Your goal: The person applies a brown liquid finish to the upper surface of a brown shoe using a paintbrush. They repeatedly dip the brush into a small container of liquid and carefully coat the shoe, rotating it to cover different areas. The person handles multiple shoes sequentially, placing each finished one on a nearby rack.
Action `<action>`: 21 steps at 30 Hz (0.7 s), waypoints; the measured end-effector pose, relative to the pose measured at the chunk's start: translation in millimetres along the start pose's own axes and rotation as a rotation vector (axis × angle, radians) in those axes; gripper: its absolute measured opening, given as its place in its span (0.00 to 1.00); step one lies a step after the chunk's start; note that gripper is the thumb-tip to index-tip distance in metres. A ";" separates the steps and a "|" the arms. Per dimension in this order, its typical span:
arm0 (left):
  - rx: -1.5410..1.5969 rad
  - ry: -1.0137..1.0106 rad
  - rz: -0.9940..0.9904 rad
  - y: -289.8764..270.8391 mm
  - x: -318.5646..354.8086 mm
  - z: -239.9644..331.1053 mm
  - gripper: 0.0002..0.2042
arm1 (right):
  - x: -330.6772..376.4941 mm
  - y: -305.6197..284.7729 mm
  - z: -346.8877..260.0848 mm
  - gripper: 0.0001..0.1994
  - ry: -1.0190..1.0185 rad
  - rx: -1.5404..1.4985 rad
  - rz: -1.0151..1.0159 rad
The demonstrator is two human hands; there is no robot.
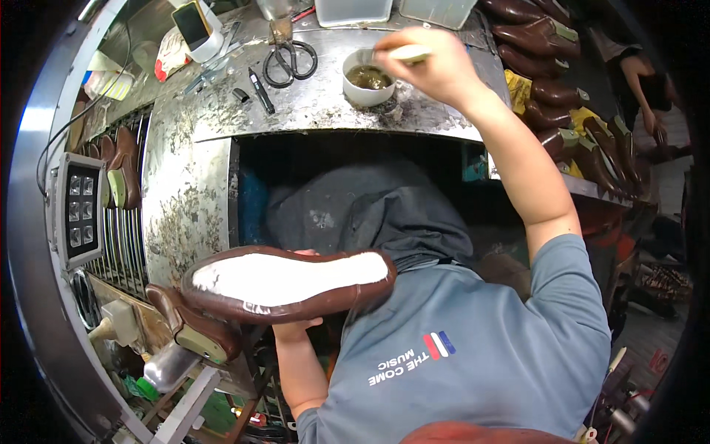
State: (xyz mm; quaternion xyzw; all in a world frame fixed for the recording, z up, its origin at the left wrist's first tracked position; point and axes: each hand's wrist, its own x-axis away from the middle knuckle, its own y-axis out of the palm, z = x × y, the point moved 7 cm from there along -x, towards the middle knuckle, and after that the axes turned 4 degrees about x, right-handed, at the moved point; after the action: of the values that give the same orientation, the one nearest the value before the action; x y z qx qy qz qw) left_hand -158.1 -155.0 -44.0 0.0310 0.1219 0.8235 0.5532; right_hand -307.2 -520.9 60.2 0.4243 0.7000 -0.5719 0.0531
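Note:
My left hand (297, 327) grips a brown leather shoe (373, 296) from beneath, near my lap. Its underside faces up and is covered in white, with brown leather wrapped round the edge. Most of that hand is hidden behind the shoe. Over the bench, my right hand (438, 68) is closed on a brush with a pale handle (409, 52). The brush's lower end is largely hidden by my fingers at the rim of a white bowl (368, 96). Murky greenish-brown liquid (368, 76) lies in the bowl.
Black-handled scissors (290, 65) and a black marker (261, 92) lie on the stained metal bench (185, 192). A phone (191, 24) stands at the far left. Brown shoes (536, 37) crowd the right side. Another shoe (194, 325) and a lamp (80, 209) are at left.

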 end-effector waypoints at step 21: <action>-1.429 0.708 -0.278 67.0 -23.5 139.6 0.25 | 45.2 -30.0 -76.0 0.11 0.024 -0.872 -0.265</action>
State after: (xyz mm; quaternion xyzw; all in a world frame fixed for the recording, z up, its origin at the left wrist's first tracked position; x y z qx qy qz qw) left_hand -183.6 -177.3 108.8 -0.6081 -0.2629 0.5870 0.4653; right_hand -324.2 -432.1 83.5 0.2756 0.9243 -0.2207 0.1450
